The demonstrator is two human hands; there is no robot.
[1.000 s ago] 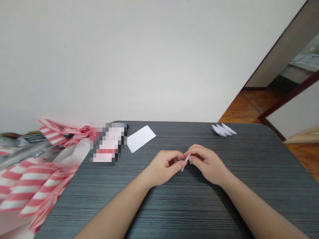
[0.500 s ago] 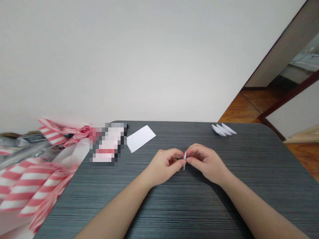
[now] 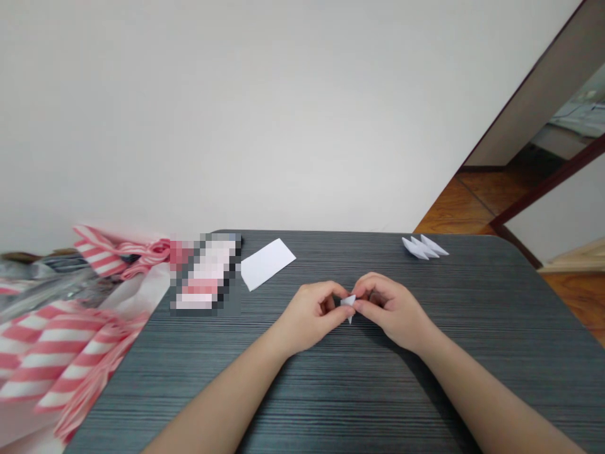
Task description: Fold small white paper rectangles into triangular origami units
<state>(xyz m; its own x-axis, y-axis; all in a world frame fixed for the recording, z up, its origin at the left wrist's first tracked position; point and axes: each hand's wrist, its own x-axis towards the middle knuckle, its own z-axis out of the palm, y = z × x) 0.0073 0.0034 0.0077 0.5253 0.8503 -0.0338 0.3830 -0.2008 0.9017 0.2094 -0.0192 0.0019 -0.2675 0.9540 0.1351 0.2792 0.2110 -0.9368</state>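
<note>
A small folded piece of white paper (image 3: 348, 301) is pinched between both hands above the dark table. My left hand (image 3: 317, 314) grips its left side with thumb and fingertips. On the other side, the thumb and fingers of my right hand (image 3: 388, 308) close on its right edge. A pointed tip of the paper hangs below the fingertips; the rest is partly covered by them. Farther back on the right lie several folded white paper pieces (image 3: 424, 246), pointed and overlapping. Left of my hands lies a flat white sheet of paper (image 3: 268, 263).
A blurred-out, phone-like object (image 3: 206, 271) lies at the table's back left. Red-and-white striped fabric (image 3: 61, 347) and plastic bags are heaped beyond the left edge. The dark wood-grain table (image 3: 302, 403) meets a white wall behind; a doorway opens at right.
The folded paper has turned between my fingers, from edge-on to showing a wider, triangular face. Both hands have stayed in nearly the same place.
</note>
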